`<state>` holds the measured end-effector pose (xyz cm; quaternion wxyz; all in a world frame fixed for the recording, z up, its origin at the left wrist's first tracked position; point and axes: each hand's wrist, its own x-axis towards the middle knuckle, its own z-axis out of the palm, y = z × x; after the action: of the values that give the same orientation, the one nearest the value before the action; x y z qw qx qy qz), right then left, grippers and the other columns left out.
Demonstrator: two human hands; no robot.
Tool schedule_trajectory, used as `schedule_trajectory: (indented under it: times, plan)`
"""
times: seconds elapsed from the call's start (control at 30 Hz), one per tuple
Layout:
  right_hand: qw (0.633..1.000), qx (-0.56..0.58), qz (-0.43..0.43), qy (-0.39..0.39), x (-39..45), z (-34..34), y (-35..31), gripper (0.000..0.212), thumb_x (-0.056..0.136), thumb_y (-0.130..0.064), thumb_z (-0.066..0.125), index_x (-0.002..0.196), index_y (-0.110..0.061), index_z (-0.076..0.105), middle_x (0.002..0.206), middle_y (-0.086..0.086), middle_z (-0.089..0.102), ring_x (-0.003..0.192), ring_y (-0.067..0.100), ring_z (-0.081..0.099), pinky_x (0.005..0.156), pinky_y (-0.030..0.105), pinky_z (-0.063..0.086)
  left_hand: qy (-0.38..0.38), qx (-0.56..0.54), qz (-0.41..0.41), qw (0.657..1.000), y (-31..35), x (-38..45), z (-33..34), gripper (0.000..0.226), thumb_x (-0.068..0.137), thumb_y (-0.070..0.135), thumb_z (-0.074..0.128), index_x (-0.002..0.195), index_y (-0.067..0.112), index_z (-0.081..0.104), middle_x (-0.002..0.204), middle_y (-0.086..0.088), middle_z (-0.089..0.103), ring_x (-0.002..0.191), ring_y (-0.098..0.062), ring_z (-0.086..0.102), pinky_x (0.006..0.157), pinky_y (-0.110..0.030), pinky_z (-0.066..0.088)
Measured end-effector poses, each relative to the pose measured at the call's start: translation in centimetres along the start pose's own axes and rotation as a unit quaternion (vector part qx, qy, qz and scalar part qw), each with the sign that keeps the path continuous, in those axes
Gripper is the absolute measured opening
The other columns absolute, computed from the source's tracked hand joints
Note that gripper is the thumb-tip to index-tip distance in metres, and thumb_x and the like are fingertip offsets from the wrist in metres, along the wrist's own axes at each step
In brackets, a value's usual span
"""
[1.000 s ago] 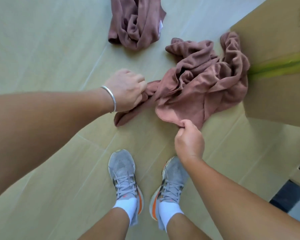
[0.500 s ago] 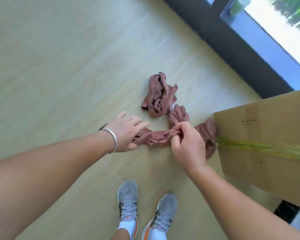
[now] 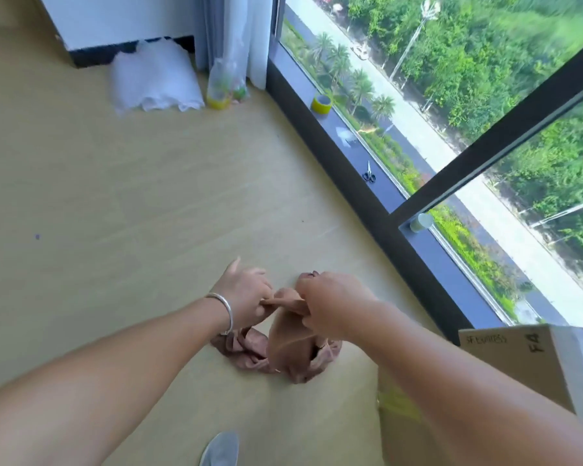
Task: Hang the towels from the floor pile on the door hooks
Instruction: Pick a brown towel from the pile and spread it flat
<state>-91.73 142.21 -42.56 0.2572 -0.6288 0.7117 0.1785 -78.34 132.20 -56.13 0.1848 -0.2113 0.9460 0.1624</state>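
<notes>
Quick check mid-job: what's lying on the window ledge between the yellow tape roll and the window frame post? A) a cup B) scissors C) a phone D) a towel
B: small scissors lie on the dark ledge, nearer than the yellow tape roll.

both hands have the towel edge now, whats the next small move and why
Probably keep lifting: the left hand and right hand pinch the top edge of the brown towel, but its lower folds look bunched on the floor. Raising it clear lets it hang free before carrying it off.
</notes>
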Motion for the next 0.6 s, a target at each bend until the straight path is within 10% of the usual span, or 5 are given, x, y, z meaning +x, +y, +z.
schedule_trajectory:
  times: [0.23, 0.37, 0.6]
  plan:
    - [0.991, -0.132, -0.012, 0.020, -4.5, -11.2, -7.2, 0.017, 0.091, -0.015, 0.047, 0.075, -0.017, 0.051, 0.068, -0.002, 0.047, 0.055, 0.014, 0.043, 0.046, 0.026, 0.027, 0.067, 0.039, -0.146, 0.986, -4.9, -8.5, -9.0, 0.029, 0.086, 0.037, 0.044, 0.100, 0.029, 0.068, 0.111, 0.015, 0.064, 0.136, -0.010, 0.037, 0.115, -0.055, 0.012]
    - [0.985, -0.141, -0.066, 0.075, -7.1, -13.4, -8.9, 0.020, 0.100, -0.027, 0.040, 0.101, -0.022, 0.060, 0.089, -0.002, 0.059, 0.085, 0.022, 0.059, 0.069, 0.035, 0.049, 0.089, 0.029, -0.239, 0.966, -6.9, -13.5, -11.0, 0.023, 0.087, 0.038, 0.046, 0.091, 0.027, 0.067, 0.101, 0.009, 0.064, 0.122, -0.013, 0.048, 0.114, -0.051, 0.020]
    - [0.965, -0.149, -0.163, 0.144, -9.9, -12.0, -8.7, 0.041, 0.100, -0.052, 0.023, 0.127, -0.032, 0.046, 0.129, -0.005, 0.050, 0.132, 0.020, 0.035, 0.108, 0.044, 0.030, 0.076, -0.007, -0.369, 0.926, -7.9, -26.9, -8.6, 0.026, 0.087, 0.016, 0.040, 0.091, 0.035, 0.058, 0.092, 0.013, 0.056, 0.114, -0.011, 0.050, 0.111, -0.048, 0.024]
